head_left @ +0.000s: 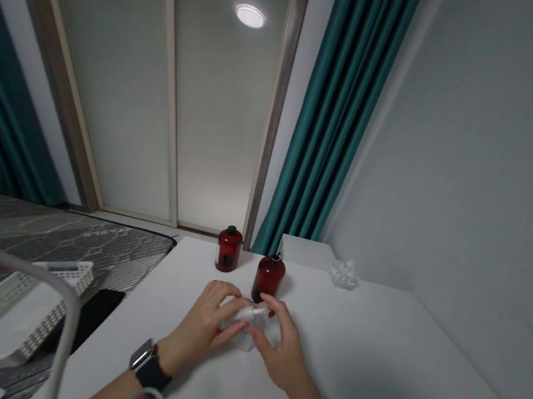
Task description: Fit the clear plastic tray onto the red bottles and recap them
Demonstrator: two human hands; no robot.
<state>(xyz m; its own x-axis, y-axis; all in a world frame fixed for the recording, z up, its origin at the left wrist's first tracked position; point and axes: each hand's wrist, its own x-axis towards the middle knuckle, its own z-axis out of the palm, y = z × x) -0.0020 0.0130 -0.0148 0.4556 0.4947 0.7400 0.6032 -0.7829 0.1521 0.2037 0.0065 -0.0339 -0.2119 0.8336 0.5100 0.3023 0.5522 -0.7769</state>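
Observation:
My left hand (pixel 208 317), with a dark-banded smartwatch (pixel 150 363) on its wrist, closes its fingers on a small clear-and-white plastic-wrapped item (pixel 252 317). From the other side, the thumb and fingers of my right hand (pixel 282 349) grip the same item. What is inside the wrapping cannot be made out. Just beyond the hands a dark red bottle (pixel 269 275) stands upright, with its narrow neck showing and its lower part partly behind my fingers. Farther back to the left stands a second red bottle (pixel 228 251) with a black top.
On the white table (pixel 345 374), a crumpled clear plastic wrapper (pixel 344 274) lies at the back right beside a white box (pixel 306 252). A white perforated basket (pixel 36 328) sits left of the table. A pale curved tube (pixel 69 323) crosses the left foreground.

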